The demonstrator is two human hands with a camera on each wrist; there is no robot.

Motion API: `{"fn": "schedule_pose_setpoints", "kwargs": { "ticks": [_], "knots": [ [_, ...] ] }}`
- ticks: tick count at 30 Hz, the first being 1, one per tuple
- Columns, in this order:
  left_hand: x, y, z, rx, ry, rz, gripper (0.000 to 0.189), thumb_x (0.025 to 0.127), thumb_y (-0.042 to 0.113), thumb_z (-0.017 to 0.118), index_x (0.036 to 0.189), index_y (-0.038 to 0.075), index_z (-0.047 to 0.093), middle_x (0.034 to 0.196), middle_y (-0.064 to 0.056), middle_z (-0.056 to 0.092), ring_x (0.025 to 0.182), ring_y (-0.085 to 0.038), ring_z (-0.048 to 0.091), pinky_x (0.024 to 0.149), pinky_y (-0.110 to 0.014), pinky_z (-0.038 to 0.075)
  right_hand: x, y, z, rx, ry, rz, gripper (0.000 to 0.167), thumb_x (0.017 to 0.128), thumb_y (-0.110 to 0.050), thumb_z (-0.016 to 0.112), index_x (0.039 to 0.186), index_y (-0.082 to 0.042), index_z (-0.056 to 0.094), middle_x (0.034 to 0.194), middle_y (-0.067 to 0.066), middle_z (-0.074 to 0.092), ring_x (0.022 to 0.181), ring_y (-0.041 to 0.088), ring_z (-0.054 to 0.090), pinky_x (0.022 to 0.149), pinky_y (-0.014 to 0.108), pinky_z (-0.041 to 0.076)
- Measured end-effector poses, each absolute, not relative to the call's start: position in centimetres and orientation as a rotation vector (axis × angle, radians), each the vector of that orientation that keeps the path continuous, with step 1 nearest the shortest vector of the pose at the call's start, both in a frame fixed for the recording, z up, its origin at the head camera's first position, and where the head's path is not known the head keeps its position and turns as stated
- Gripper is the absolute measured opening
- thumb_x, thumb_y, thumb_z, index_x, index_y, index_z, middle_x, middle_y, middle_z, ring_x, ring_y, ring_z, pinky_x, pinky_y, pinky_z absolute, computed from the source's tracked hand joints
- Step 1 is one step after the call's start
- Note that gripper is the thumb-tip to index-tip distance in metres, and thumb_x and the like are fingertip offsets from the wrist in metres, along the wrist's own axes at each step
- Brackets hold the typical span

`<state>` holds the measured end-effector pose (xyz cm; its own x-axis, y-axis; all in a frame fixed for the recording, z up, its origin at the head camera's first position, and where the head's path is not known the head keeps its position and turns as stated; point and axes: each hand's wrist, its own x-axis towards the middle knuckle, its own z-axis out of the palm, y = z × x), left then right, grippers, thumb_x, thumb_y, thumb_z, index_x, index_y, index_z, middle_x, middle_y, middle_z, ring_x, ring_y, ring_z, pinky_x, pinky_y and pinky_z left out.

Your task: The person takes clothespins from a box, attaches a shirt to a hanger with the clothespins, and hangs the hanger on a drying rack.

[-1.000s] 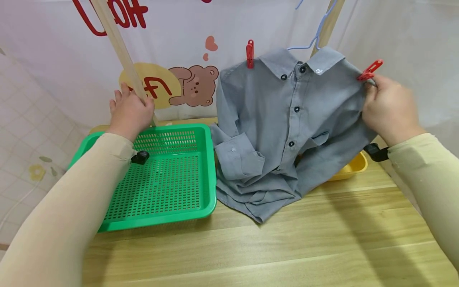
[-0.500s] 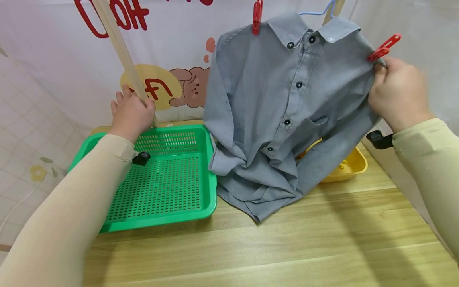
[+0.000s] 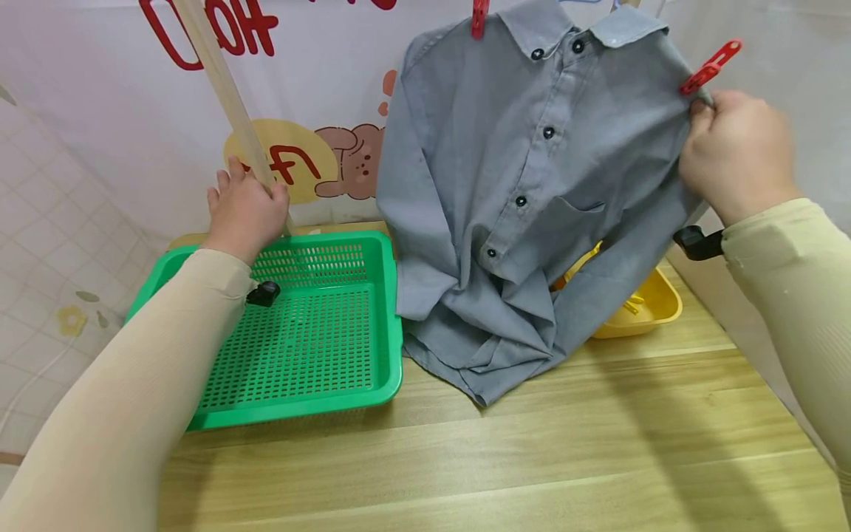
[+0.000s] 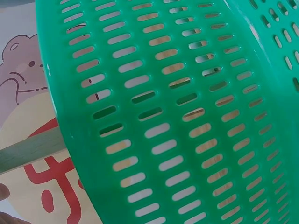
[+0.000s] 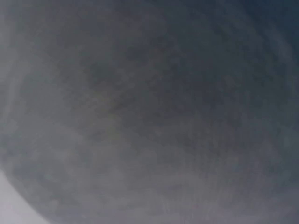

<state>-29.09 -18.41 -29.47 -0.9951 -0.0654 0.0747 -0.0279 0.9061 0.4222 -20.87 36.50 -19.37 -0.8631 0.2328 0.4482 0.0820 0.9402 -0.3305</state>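
A grey button-up shirt (image 3: 505, 111) hangs in the head view, its lower part bunched on the table. My right hand (image 3: 741, 155) grips the shirt at its shoulder on the right, just under a red clothespin (image 3: 710, 68). Another red clothespin (image 3: 479, 18) is clipped on the other shoulder. Only a bit of the blue hanger (image 3: 616, 4) shows above the collar. My left hand (image 3: 244, 210) holds the slanted wooden pole (image 3: 229, 96) between thumb and fingers, the other fingers spread. Grey blur fills the right wrist view.
Below my left hand stands a green mesh basket (image 3: 388, 355); its perforated wall (image 4: 168, 107) fills most of the left wrist view. A yellow tray (image 3: 673, 310) with yellow pieces is partly behind the shirt. Wooden tabletop (image 3: 505, 473) spans the front.
My right hand has moved up and slightly right, raising the shirt and its clothespins. The sleeve on the left hangs straighter, and more of the yellow tray shows. My left hand stays in place.
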Motion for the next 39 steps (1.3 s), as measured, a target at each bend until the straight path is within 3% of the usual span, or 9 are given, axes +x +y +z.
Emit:
{"fn": "schedule_pose_setpoints", "kwargs": {
  "ticks": [8,18,33,39],
  "knots": [
    [-28.7,-18.2,-29.5,0.07,-2.969,-0.647,0.078,0.108,0.047,0.022,0.158,-0.012,0.034,0.173,-0.025,-0.018,0.159,-0.054,-0.013,0.127,-0.072,-0.006,-20.8,36.4,-19.6,-0.25,-2.635,0.41,0.048,0.11,-0.027,0.03,0.09,0.008,0.056,0.089,0.038,0.056,0.083,0.058,0.054,0.056,0.047,0.033],
    [-27.6,-17.8,-29.3,0.093,-2.937,-0.648,0.078,0.109,0.047,0.021,0.16,-0.011,0.03,0.173,-0.024,-0.019,0.159,-0.055,-0.013,0.127,-0.073,-0.006,-21.1,36.7,-19.5,-0.253,-2.728,0.39,0.048,0.11,-0.03,0.027,0.094,0.005,0.054,0.09,0.034,0.056,0.08,0.051,0.055,0.057,0.047,0.038],
    [-26.8,-17.5,-29.2,0.107,-2.905,-0.646,0.079,0.109,0.047,0.022,0.159,-0.014,0.03,0.174,-0.025,-0.017,0.16,-0.054,-0.012,0.126,-0.073,-0.006,-20.6,36.6,-19.5,-0.198,-2.863,0.3,0.051,0.11,-0.029,0.027,0.11,0.011,0.058,0.103,0.038,0.058,0.087,0.052,0.056,0.062,0.049,0.041],
    [-26.7,-17.5,-29.2,0.102,-2.906,-0.646,0.079,0.109,0.047,0.023,0.159,-0.014,0.029,0.174,-0.024,-0.017,0.16,-0.054,-0.012,0.126,-0.073,-0.005,-20.6,36.4,-19.9,-0.169,-2.917,0.254,0.052,0.11,-0.027,0.026,0.114,0.014,0.057,0.108,0.041,0.057,0.089,0.055,0.055,0.07,0.057,0.044]
  ]
}}
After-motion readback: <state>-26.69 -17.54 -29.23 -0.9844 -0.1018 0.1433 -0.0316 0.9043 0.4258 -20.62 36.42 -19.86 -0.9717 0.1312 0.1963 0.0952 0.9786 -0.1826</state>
